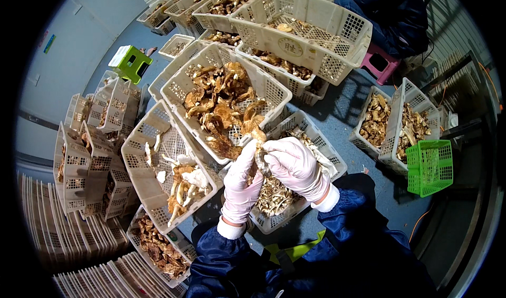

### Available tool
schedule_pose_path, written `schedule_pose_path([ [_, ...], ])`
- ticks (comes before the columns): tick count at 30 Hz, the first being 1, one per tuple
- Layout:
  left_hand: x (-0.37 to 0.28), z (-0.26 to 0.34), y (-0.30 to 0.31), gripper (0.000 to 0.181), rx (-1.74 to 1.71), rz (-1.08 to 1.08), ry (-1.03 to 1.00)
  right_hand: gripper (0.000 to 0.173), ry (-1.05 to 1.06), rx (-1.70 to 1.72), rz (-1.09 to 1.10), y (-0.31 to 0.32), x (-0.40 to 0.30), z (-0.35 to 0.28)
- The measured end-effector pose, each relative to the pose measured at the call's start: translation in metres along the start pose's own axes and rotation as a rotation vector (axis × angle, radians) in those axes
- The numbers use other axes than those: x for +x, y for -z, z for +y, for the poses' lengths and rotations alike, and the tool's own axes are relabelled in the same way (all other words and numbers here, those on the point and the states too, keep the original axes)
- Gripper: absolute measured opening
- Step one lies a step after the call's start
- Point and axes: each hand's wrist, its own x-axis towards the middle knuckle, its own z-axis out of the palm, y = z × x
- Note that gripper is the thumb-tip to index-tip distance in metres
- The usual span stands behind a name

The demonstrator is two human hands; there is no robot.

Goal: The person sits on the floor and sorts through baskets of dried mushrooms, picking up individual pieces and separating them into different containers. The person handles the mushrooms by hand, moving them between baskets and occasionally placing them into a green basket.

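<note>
Both my hands wear thin whitish gloves and meet in front of me at a brown mushroom (259,134) with a pale stem. My left hand (242,185) holds it from the left. At the stem, the fingers of my right hand (294,165) are closed; whether they also hold a small tool is hidden. Beyond my hands, a white plastic basket (170,86) holds many brown mushrooms (221,96). Under my hands, a lower basket (332,155) contains thin pale trimmings (274,197). To the left, a tilted basket (142,197) has white and brown mushroom pieces (184,183).
A large basket (328,53) with a few pieces rests on others farther off. Stacked baskets (75,167) stand left, a green stool (132,65) behind them. A person in dark blue (391,17) sits at top right by a pink stool (379,65). A green basket (430,167) is right.
</note>
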Motion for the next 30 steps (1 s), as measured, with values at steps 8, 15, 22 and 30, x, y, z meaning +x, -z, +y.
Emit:
schedule_pose_path([
  [8, 0.000, 0.009, -0.005, 0.056, -0.301, 0.015, 0.160, 0.013, -0.080, 0.023, 0.084, -0.005, -0.003, -0.002],
  [15, 0.005, 0.015, 0.003, 0.060, -0.742, 0.137, 0.392, 0.013, -0.512, 0.187, 0.249, -0.002, -0.005, 0.005],
  [22, 0.013, 0.017, 0.023, 0.064, -0.997, 0.294, 0.526, 0.012, -0.511, 0.054, 0.323, 0.015, -0.006, 0.035],
  [30, 0.013, 0.024, 0.022, 0.070, -1.110, 0.187, 0.567, 0.016, -0.132, 0.123, -0.050, 0.010, -0.002, 0.014],
])
